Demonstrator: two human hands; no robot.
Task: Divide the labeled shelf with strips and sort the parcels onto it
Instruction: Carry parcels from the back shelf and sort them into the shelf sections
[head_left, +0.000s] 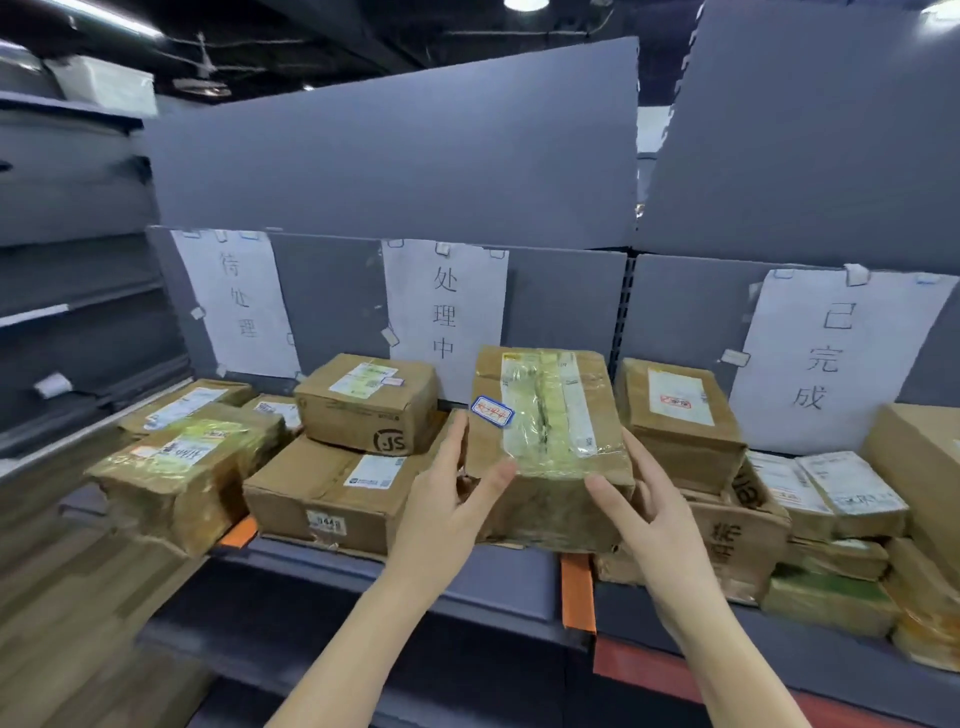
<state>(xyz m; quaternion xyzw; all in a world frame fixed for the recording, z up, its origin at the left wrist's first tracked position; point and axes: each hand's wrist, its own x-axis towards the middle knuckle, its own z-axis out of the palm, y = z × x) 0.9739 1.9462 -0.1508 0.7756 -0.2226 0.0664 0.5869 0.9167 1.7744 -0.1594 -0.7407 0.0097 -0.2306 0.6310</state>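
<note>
A taped cardboard parcel (545, 441) with a blue-edged sticker sits on the grey shelf (498, 577), below the middle paper label (445, 312). My left hand (441, 499) lies against its left side with straight fingers, thumb on the front face. My right hand (649, 509) touches its right side, fingers straight, thumb at the front corner. Two orange strips divide the shelf: one (577, 592) just right of this parcel, one (238, 532) to the left. Other paper labels hang at the left (236, 301) and right (831, 358).
Several parcels fill the left section, among them a crushed one (176, 478) and two stacked boxes (363, 405). More boxes and flat packets (831, 488) crowd the right section. Grey back panels rise behind. Another grey rack stands at far left.
</note>
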